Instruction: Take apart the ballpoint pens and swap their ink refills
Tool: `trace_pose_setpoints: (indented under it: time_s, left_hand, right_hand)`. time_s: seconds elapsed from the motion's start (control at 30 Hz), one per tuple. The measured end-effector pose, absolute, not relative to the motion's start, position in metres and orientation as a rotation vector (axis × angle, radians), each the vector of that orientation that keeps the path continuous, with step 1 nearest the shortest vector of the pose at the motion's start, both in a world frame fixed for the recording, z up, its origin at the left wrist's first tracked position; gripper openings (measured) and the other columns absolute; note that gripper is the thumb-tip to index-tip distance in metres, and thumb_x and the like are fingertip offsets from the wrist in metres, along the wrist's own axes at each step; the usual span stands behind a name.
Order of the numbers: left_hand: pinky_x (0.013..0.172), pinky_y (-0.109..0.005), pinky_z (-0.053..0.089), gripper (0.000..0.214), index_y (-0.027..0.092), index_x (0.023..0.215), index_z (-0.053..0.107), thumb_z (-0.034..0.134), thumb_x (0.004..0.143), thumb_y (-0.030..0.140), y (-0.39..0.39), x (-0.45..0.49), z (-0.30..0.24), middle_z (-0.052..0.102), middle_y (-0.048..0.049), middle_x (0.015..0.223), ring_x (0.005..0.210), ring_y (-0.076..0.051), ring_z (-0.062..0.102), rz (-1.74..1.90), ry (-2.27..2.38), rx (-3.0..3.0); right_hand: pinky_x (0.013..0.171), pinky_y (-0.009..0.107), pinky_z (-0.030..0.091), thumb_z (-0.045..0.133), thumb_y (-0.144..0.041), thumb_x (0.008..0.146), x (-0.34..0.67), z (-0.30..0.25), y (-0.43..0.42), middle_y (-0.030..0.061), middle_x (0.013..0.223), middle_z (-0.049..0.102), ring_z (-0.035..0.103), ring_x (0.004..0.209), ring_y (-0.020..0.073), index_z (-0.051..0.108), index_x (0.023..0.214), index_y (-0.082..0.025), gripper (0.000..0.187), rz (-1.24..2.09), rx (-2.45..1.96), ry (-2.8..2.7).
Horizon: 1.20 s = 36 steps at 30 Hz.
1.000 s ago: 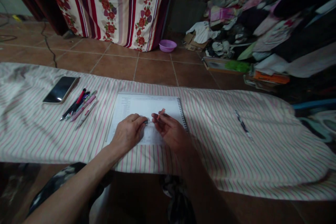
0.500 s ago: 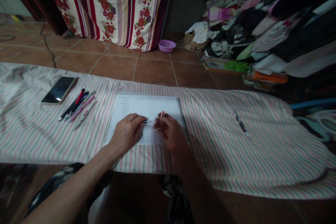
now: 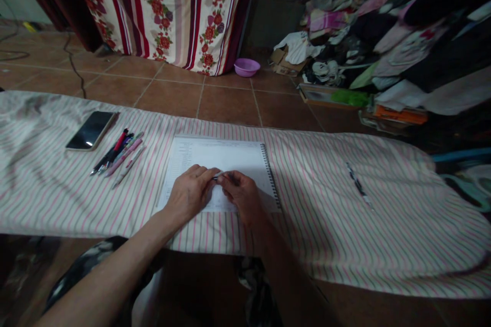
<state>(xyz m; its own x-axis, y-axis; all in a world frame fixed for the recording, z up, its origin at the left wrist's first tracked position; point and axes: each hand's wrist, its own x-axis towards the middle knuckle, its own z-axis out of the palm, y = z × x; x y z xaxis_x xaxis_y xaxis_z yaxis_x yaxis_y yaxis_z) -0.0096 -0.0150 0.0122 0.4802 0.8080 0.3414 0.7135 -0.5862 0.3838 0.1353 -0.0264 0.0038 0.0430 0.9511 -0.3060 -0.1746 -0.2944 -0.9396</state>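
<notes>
Over the spiral notebook (image 3: 230,150), both hands meet with their fingertips together. My left hand (image 3: 191,187) is closed in a pinch on a slim pen piece (image 3: 216,177), dark with a pale, shiny end. From the other side my right hand (image 3: 243,194) reaches this pale end, its thumb and fingers pressed together. Whatever lies inside the right fingers is mostly hidden. The notebook lies open, with printed lines on its left side and a coil binding along its right edge.
Left of the notebook lie several pens (image 3: 118,156) in a bunch and a phone (image 3: 92,131). A dark patterned pen (image 3: 358,185) rests to the right on the striped cloth (image 3: 318,235). Beyond are a purple basin (image 3: 246,67) and heaped clothes (image 3: 345,20).
My right hand has moved left, bringing its fingertips to the pen piece in my left hand. The small orange-ended piece in my right fingers is now out of sight.
</notes>
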Motion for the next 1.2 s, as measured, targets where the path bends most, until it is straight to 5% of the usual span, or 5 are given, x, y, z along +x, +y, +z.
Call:
trace_pose_setpoints:
  time_s: [0.2,0.43,0.53,0.73,1.2]
  left_hand:
    - [0.085,-0.039,0.046,0.027,0.016,0.111,0.054,0.045,0.087,0.022,-0.024,0.0,0.023,0.059,-0.0119,0.107,0.101,-0.023,0.05,1.03,1.339,2.527]
    - [0.063,-0.03,0.047,0.02,0.017,0.079,0.058,0.044,0.087,0.028,-0.057,0.032,0.008,0.059,-0.0058,0.076,0.071,-0.016,0.054,1.095,1.207,1.779]
    - [0.043,-0.022,0.042,0.025,0.017,0.094,0.053,0.053,0.082,0.038,-0.053,0.04,0.002,0.058,-0.001,0.068,0.054,-0.012,0.055,1.1,1.053,0.925]
    - [0.051,-0.013,0.047,0.007,0.012,0.088,0.054,0.052,0.085,0.018,-0.029,0.035,0.016,0.062,-0.0051,0.079,0.062,-0.007,0.061,1.17,0.756,0.136]
    - [0.055,-0.014,0.051,0.024,0.007,0.068,0.055,0.041,0.087,0.006,-0.013,0.029,0.021,0.059,-0.005,0.064,0.052,-0.007,0.057,1.242,0.757,-0.108]
  right_hand:
    - [0.036,0.018,0.023,0.074,-0.035,0.055,0.137,0.005,-0.023,-0.008,0.046,0.043,0.032,0.039,0.0034,0.054,0.061,-0.017,0.028,1.434,-1.289,-0.684]
    - [0.033,0.017,0.017,0.078,-0.04,0.048,0.153,0.016,-0.015,-0.0051,0.052,0.05,0.03,0.039,0.0014,0.055,0.059,-0.015,0.036,1.444,-1.256,-0.54]
    - [0.033,0.018,0.015,0.076,-0.043,0.052,0.156,0.02,-0.017,-0.0069,0.049,0.045,0.026,0.038,0.0014,0.056,0.062,-0.015,0.036,1.485,-1.261,-0.557]
    - [0.037,0.019,0.021,0.075,-0.042,0.056,0.149,0.018,-0.023,-0.0046,0.055,0.05,0.031,0.042,0.003,0.056,0.062,-0.015,0.033,1.452,-1.246,-0.669]
    - [0.046,0.016,0.031,0.073,-0.043,0.062,0.146,0.021,-0.031,-0.0026,0.063,0.056,0.043,0.052,0.0042,0.063,0.077,-0.015,0.033,1.614,-1.17,-0.716]
